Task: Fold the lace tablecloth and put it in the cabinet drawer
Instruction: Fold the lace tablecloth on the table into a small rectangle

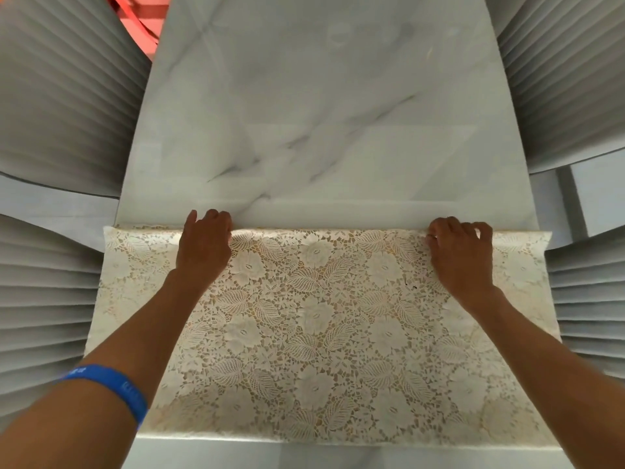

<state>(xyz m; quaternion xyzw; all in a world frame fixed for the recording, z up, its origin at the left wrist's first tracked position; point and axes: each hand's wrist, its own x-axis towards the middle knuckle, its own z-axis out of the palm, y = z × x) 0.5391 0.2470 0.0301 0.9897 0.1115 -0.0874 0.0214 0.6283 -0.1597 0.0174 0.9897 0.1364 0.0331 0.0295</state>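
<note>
A cream lace tablecloth [318,330] with a flower and leaf pattern lies folded into a wide band across the near part of a grey marble table [321,113]. Its ends hang over both side edges. My left hand [204,247] grips the cloth's far edge left of the middle, fingers curled over it. My right hand [461,255] pinches the same far edge toward the right. A blue wristband sits on my left forearm. No cabinet or drawer is in view.
Ribbed grey chair backs stand close on both sides: one at the far left [64,96], one at the near left [44,299], one at the far right [568,79], one at the near right [588,299]. Something red [135,18] shows beyond the table's far left corner.
</note>
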